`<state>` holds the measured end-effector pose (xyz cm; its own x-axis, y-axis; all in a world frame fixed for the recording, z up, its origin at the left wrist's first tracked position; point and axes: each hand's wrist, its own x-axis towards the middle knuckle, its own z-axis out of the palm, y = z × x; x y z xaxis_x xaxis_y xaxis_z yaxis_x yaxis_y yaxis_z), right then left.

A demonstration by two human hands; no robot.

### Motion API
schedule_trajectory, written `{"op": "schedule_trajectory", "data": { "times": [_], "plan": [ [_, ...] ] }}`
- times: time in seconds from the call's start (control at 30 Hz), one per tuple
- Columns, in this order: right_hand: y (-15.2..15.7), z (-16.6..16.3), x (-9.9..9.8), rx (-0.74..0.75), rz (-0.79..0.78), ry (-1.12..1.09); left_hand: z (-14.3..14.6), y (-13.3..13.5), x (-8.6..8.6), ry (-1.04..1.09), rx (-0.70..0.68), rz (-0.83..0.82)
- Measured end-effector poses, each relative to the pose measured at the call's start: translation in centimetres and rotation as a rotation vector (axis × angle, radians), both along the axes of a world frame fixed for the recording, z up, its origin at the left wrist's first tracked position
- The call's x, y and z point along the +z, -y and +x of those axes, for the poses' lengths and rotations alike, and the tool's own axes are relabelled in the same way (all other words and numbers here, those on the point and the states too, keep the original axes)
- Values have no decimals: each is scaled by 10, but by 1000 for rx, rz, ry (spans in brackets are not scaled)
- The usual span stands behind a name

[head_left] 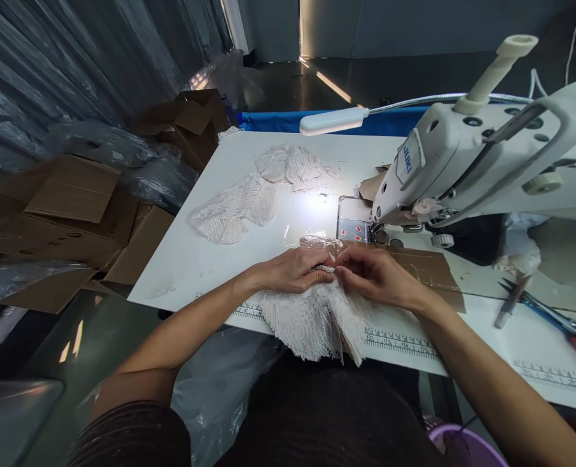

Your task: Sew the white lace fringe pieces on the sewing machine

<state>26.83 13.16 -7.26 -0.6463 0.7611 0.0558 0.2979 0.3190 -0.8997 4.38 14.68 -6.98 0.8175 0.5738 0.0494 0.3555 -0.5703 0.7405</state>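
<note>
My left hand (295, 270) and my right hand (375, 274) meet at the near edge of the white sewing table (191, 259). Both pinch the top edge of a stack of white lace pieces (317, 324) that hangs over the table's front edge onto my lap. The fingertips of both hands touch each other over the lace. Just beyond my hands lies a strip of brown cardboard (424, 266) with clear plastic on it. The white sewing machine (477, 162) stands to the right, its needle area (378, 230) a little beyond my right hand.
More lace pieces (263, 191) lie spread on the table's far left half. A lamp (334, 120) on a flexible neck shines on the table. Scissors and tools (545, 308) lie at right. Cardboard boxes (74, 207) and plastic bags crowd the floor at left. A purple bin (468, 447) sits below right.
</note>
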Motion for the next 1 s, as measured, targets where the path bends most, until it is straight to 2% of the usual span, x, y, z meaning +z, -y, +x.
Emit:
{"op": "schedule_trajectory", "data": {
  "times": [0.13, 0.23, 0.57, 0.87, 1.0],
  "plan": [
    [1, -4, -2, -32, 193, 32, 0, 1, -3, -40, 34, 26],
    [1, -4, -2, -44, 264, 48, 1, 2, -4, -45, 34, 21],
    [0, 2, 6, -6, 142, 10, 0, 0, 0, -44, 31, -63],
    [-1, -2, -3, -6, 263, 23, -2, -2, -2, -52, 30, -88],
    [-1, -2, -8, 25, 271, 29, -3, -3, -4, -42, 12, -99]
  ]
}}
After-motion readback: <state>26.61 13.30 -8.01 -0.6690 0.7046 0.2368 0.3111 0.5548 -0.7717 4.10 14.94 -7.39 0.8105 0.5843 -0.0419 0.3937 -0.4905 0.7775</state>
